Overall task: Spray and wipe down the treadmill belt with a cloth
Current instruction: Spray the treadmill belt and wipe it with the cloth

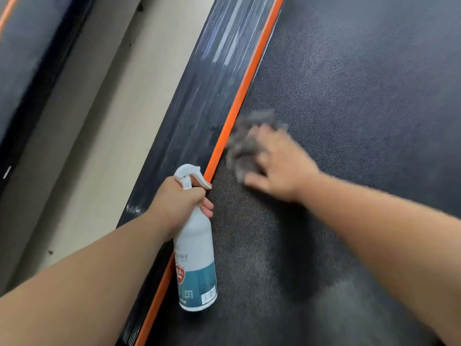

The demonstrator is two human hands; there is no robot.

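1. The right hand is down flat on the grey cloth, pressing it onto the dark treadmill belt.
2. Its fingers lie spread over the cloth's right half. The thumb sticks out below, touching the belt at the cloth's lower edge.
3. The cloth is bunched and pokes out above and to the left of the fingers. Its left edge sits just beside the orange strip that borders the belt.
4. The left hand grips the white spray bottle by its neck, fingers curled round it just under the trigger. The fingertips show on the bottle's right side.
5. The bottle hangs over the orange strip, nozzle pointing right towards the belt and its blue-labelled base nearer the camera.
6. Hard to make out: the right hand and cloth are motion-blurred, so I cannot tell how the cloth folds beneath the palm. The label text on the bottle is too small to read.
7. Cut off: both forearms leave at the bottom edges, and the belt runs out of view at the top and right.
8. Left of the strip lies the dark side rail, and beyond it the pale floor.
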